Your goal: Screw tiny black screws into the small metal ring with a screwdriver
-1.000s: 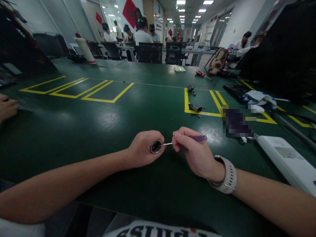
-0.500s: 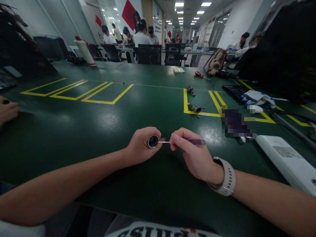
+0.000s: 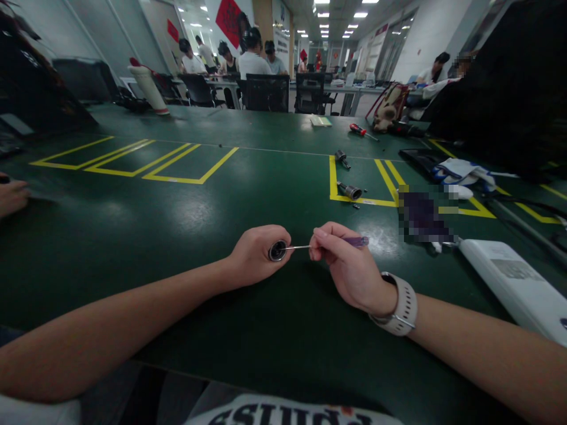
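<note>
My left hand (image 3: 257, 255) is wrapped round a dark metal cylindrical part (image 3: 277, 251), whose hollow round end faces me. In my right hand (image 3: 345, 262) is a thin screwdriver (image 3: 357, 241) with a purple translucent handle. Its slim shaft runs left, and the tip reaches the mouth of the cylinder; the exact contact inside is too small to tell. Beyond my right hand lie two similar metal parts, a nearer one (image 3: 351, 190) and a farther one (image 3: 341, 158), with tiny dark pieces (image 3: 356, 206) close by.
A red-handled screwdriver (image 3: 358, 129) lies farther back. To the right are a white power bank-like box (image 3: 509, 283), a blurred dark object (image 3: 420, 215), a white cloth (image 3: 465, 174) and cables. Another person's hand (image 3: 12, 196) rests at the left edge. Yellow tape marks (image 3: 201, 182) the green table.
The screwdriver's handle end has risen a little, so its shaft now slopes down toward the cylinder. My right hand is slightly higher. The cylinder's open end has turned slightly. Both hands keep their hold.
</note>
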`<state>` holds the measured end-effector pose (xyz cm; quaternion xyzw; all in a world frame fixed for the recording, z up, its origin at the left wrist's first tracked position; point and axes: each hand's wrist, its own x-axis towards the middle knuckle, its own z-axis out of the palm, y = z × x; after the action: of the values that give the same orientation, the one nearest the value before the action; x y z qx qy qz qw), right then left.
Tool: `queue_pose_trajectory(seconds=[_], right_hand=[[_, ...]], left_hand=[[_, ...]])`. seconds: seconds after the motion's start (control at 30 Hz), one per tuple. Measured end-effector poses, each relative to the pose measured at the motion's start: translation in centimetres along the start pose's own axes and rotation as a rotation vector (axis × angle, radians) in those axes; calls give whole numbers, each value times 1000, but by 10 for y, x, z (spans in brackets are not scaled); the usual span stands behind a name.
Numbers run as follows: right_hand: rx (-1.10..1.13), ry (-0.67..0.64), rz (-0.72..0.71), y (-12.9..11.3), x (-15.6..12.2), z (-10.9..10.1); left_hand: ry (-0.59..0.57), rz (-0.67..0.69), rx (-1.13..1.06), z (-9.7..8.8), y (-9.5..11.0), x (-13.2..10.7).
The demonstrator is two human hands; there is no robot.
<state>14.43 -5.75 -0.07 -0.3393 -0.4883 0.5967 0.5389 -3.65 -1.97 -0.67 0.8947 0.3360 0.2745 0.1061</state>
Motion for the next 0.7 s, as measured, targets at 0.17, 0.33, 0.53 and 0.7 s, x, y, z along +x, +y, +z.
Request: queue_pose_trajectory(seconds=[0.17,0.33,0.53,0.7], right_hand=[[-20,-24,-7,2,1,-1],[13,17,-42,2,3,-1],[-7,18,-48,2,3,-3],[-61,62,-31,3,5,-5]], left_hand=[[-34,31,33,1,0,-1],[-52,17,42,0,0,0],[-53,-28,52,1,-1,1],[-38,-48,61,2,-2,0]])
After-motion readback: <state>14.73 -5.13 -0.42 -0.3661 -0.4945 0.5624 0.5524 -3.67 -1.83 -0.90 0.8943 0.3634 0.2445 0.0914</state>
